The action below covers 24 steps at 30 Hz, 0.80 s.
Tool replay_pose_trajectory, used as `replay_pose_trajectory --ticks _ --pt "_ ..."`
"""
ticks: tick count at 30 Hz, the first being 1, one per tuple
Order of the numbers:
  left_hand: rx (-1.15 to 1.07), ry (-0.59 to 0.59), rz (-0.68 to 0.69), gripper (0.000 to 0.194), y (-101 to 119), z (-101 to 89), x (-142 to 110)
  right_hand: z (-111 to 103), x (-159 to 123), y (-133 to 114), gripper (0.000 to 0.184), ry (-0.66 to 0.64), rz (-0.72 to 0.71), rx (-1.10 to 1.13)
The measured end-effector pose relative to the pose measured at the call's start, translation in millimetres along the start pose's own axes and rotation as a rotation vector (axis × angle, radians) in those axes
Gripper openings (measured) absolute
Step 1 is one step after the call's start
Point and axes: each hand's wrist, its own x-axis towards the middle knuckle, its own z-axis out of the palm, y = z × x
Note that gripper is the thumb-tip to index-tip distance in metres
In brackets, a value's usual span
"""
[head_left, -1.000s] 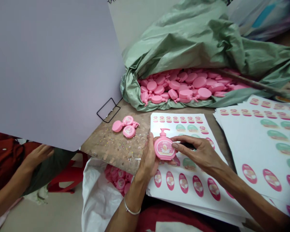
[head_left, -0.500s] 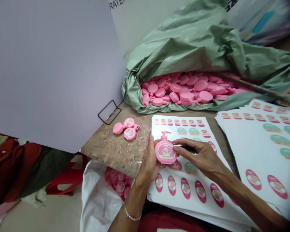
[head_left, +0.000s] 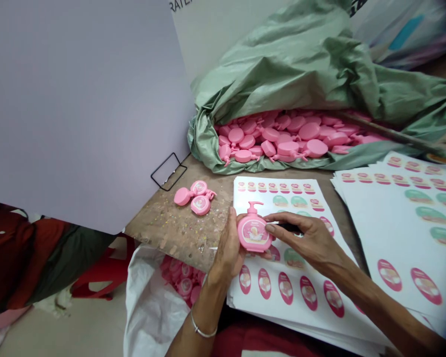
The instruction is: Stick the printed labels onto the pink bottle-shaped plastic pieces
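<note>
My left hand (head_left: 229, 244) is wrapped round a small pink toy pump bottle (head_left: 253, 238), its nozzle pointing up and to the right. A round printed sticker with a picture covers the bottle's front. The fingertips of my right hand (head_left: 301, 233) touch the sticker's right edge. A thin black tool (head_left: 290, 227) shows between those fingers; its tip is hidden, so its exact kind cannot be told. Beneath both hands lies a stack of sticker sheets (head_left: 258, 203) with rows of pink and green printed labels.
Several pink pump bottles (head_left: 200, 204) lie on the worn table (head_left: 174, 228), some bearing stickers. Behind, a green sack (head_left: 275, 84) spills plain pink bottles. More sticker sheets (head_left: 371, 223) are at right. A white sack (head_left: 144, 307) below holds stickered bottles. A person's dark sleeve (head_left: 70, 263) shows left.
Almost nothing differs. My right fingertips have shifted very slightly at the sticker's edge, while the bottle stays in my left hand.
</note>
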Motion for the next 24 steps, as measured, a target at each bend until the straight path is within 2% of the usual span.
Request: replay_pose_trajectory --ticks 10,14,17,19,21,24 --pt "0.012 0.017 0.022 0.064 -0.1 -2.9 -0.3 3.9 -0.6 -5.2 0.033 0.020 -0.054 -0.033" --pt "0.092 -0.091 0.059 0.051 0.2 -6.7 -4.3 0.4 0.7 -5.9 0.029 0.108 -0.210 -0.241" --pt "0.184 -0.097 0.094 0.055 -1.2 -9.6 -7.1 -2.3 3.3 -6.1 0.040 0.273 -0.330 -0.552" --pt "0.198 -0.073 0.077 0.054 -1.9 -8.8 -9.4 1.2 5.7 -4.8 0.056 0.342 -0.342 -0.611" --pt "0.220 -0.128 0.046 0.050 -1.9 -7.2 -12.3 8.2 10.4 0.3 0.069 0.300 -0.333 -0.511" --pt "0.279 -0.209 0.030 0.049 1.4 -12.6 -13.8 10.8 28.3 17.1 0.074 0.197 -0.295 -0.399"
